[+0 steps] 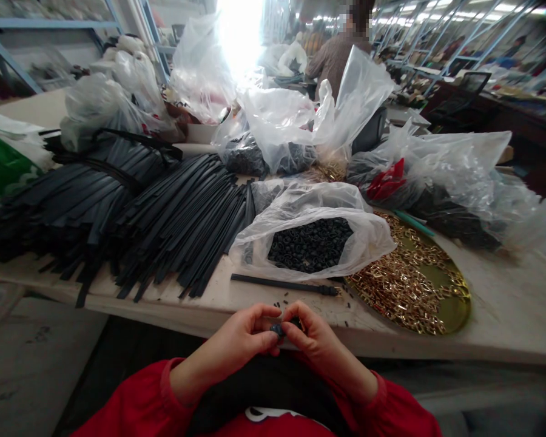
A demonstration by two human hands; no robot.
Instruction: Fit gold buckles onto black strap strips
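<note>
At the table's front edge, my left hand [253, 331] and my right hand [310, 332] are close together. Between the fingertips of both is a small dark piece [276, 329], partly covered, so its exact kind does not show. Just beyond them lies a flat black strap [277, 283] with small loops and a gold-coloured buckle at its right end. Farther back, an open clear plastic bag [250, 249] holds many small black loops [310, 244]. To the right, a round gold tray [459, 303] carries a heap of small gold buckles [403, 285].
Bundles of long black straps [177, 224] cover the left of the table [505, 315]. Plastic bags [282, 121] crowd the back, and more filled bags [455, 176] lie at the right. A teal tool [414, 223] rests by the tray. Another person [341, 57] is in the background.
</note>
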